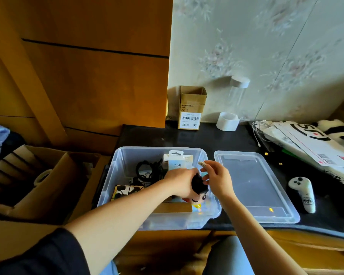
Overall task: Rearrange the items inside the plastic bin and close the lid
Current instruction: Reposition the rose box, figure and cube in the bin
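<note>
A clear plastic bin stands open at the dark table's front edge. Inside lie black cables, a white Q88 box, a patterned cube and a flat brown box. My left hand grips a cartoon doll by its black-haired head over the bin's right side. My right hand hovers beside it and pinches a small pale patterned piece between thumb and forefinger. The clear lid lies flat, upside up, right of the bin.
A white game controller lies right of the lid. Behind stand a small cardboard box, a roll of white tape and a clear bottle. Papers, a white cable and a panda plush fill the right. Open cartons sit left.
</note>
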Tool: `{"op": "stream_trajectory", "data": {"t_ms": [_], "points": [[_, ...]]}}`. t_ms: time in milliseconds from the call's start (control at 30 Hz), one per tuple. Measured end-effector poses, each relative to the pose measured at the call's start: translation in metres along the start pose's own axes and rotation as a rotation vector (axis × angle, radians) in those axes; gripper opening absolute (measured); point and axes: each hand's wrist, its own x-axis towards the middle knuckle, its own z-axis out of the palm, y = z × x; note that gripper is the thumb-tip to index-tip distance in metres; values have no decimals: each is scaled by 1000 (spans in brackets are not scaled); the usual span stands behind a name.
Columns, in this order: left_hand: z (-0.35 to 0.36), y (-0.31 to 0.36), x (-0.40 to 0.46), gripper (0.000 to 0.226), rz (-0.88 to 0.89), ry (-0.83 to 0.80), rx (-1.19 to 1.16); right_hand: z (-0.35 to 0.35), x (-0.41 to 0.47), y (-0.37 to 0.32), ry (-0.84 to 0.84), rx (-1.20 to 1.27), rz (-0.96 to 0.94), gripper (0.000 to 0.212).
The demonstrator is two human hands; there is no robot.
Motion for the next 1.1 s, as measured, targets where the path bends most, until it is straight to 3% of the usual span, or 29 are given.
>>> {"op": "stream_trajectory", "data": {"t_ms": [167, 233, 367, 467, 567, 667, 833, 1000, 1100], "points": [[-14, -12, -11, 58, -25, 162, -368, -13, 11, -4, 50, 230, 188, 19], [-27, -19, -18, 59, -16, 253, -526, -18, 13, -5, 37, 210, 195, 21], [-61, -46, -35, 51, -33, 450, -759, -12, 14, -9, -78, -90, 21, 24], [-75, -79, -49, 51, -95, 565, -831, -4, 10, -18, -255, -555, -205, 24], [-70, -109, -63, 43, -124, 633, -780, 6, 6, -28, -517, -1207, -363, 28], [-52, -131, -74, 46, -144, 597, -639, 17, 1, -32, -644, -1546, -453, 23], [-25, -141, -86, 53, -107, 543, -483, 30, 5, -20, -846, -1626, -344, 15], [-17, -139, -92, 50, -23, 587, -428, 42, 8, -4, -873, -1554, -217, 32], [-16, -141, -91, 50, -10, 594, -424, 44, 9, 4, -853, -1577, -203, 24]]}}
